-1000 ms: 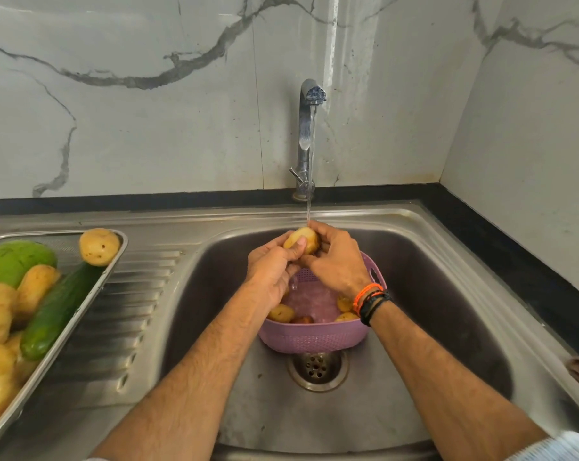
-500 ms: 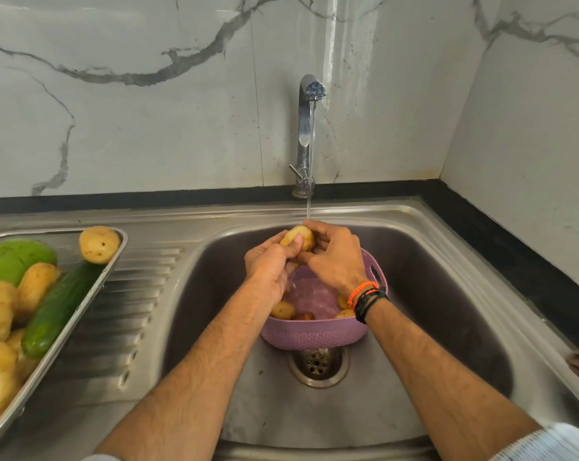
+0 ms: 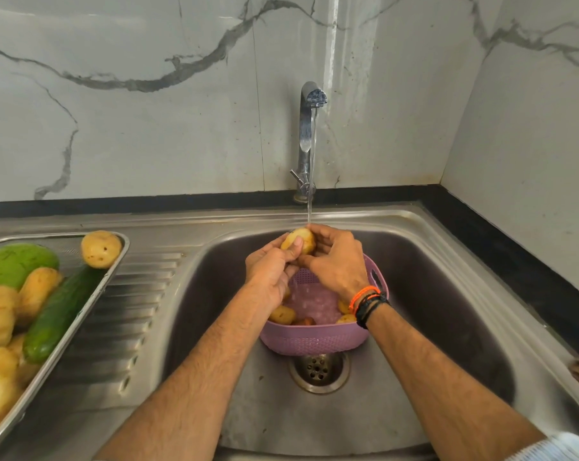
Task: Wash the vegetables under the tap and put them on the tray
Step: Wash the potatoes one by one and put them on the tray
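Head view, our left hand (image 3: 271,273) and right hand (image 3: 336,263) curl round 1 knobbly potato (image 3: 300,240) under the tap (image 3: 307,134), above a perforated plastic basket (image 3: 314,339), steel tray (image 3: 82,319) left.

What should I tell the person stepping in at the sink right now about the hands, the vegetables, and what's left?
Left hand and right hand: both grip one potato under the running tap, above the purple basket in the sink.
Done: the tray on the left holds washed potatoes, a cucumber and a green vegetable.
Left: finish rinsing this potato and put it on the tray, then wash the few vegetables in the basket.
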The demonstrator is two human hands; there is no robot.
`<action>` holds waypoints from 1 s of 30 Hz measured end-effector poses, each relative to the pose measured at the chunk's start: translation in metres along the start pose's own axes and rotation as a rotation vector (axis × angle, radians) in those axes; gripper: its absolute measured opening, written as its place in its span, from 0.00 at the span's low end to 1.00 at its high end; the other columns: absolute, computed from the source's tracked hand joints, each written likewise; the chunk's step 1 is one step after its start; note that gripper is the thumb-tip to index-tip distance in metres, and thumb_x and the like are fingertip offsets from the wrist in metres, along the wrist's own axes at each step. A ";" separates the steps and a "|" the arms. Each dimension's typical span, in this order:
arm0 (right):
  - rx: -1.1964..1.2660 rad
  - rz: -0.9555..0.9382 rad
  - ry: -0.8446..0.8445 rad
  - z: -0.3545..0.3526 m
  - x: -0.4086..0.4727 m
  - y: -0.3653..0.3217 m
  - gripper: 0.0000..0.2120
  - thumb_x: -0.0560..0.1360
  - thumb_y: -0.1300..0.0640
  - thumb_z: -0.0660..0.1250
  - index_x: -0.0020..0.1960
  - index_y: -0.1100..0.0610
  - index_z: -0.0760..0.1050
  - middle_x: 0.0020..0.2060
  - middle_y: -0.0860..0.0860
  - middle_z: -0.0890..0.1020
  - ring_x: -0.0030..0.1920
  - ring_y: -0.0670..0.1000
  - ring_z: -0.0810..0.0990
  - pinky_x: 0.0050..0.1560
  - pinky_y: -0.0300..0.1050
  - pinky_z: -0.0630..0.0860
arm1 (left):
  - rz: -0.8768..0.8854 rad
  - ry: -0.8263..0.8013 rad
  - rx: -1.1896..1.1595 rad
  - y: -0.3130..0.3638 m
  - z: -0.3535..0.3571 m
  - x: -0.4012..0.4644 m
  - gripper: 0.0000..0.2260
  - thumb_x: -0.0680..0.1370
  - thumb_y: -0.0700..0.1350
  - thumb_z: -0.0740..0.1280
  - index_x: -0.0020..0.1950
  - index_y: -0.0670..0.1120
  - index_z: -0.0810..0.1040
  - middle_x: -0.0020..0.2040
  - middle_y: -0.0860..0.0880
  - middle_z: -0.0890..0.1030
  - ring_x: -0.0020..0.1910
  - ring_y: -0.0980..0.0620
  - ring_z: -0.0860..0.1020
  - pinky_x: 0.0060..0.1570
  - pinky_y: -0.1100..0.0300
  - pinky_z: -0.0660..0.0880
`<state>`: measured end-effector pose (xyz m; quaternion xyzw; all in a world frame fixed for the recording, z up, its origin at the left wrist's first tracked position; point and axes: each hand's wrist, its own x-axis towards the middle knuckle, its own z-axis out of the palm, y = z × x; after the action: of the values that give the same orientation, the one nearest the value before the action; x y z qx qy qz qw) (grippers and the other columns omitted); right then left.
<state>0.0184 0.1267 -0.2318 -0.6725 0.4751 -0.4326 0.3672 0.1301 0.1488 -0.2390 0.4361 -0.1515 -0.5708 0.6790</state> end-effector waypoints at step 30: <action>0.090 0.037 -0.205 -0.007 0.009 0.010 0.41 0.66 0.66 0.79 0.75 0.58 0.66 0.66 0.54 0.78 0.65 0.50 0.78 0.67 0.49 0.74 | -0.030 -0.036 0.013 0.004 0.000 -0.004 0.16 0.74 0.31 0.71 0.61 0.37 0.80 0.52 0.38 0.84 0.51 0.44 0.84 0.39 0.59 0.82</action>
<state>0.0107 0.1152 -0.2363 -0.6871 0.4277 -0.3757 0.4515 0.1313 0.1524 -0.2345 0.4323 -0.1608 -0.5875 0.6649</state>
